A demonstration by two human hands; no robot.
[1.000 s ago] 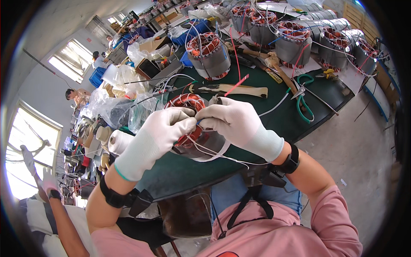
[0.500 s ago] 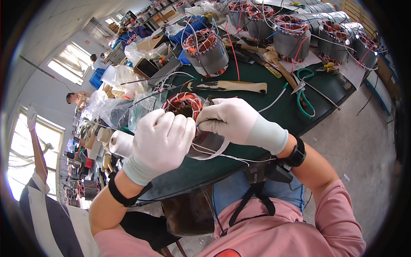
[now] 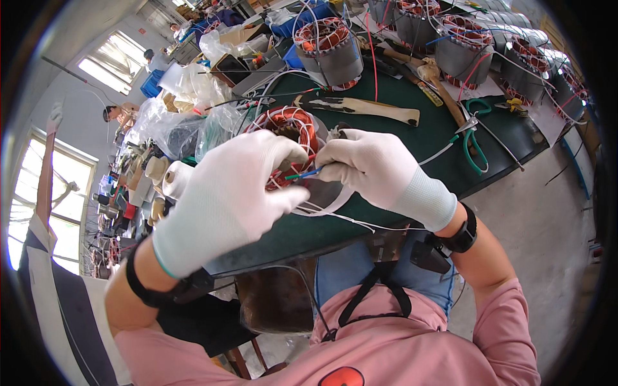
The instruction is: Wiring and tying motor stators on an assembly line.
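In front of me on the bench stands a motor stator point(image 3: 310, 134) with copper windings bound in white cord. My right hand point(image 3: 368, 157), in a white glove, pinches a blue wire point(image 3: 311, 174) at the stator's near side. The wire's tip is green and points toward my left hand point(image 3: 241, 186). That hand, gloved too, is open, its thumb and fingers apart around the green tip without visibly closing on it. White cords point(image 3: 335, 219) trail from below the stator toward my right wrist. My gloves hide part of the windings.
Green-handled scissors point(image 3: 473, 132), a wooden wedge-like stick point(image 3: 360, 108) and a hammer point(image 3: 432, 72) lie on the dark green bench point(image 3: 399, 141). More stators point(image 3: 329, 55) stand behind. Thread cones point(image 3: 175, 180) and plastic bags point(image 3: 167, 132) crowd the left. A co-worker's striped sleeve point(image 3: 55, 289) shows at far left.
My left hand has opened and drawn back slightly from the right fingertips, uncovering the blue wire with its green tip. The right hand stays pinched. The view has shifted a little.
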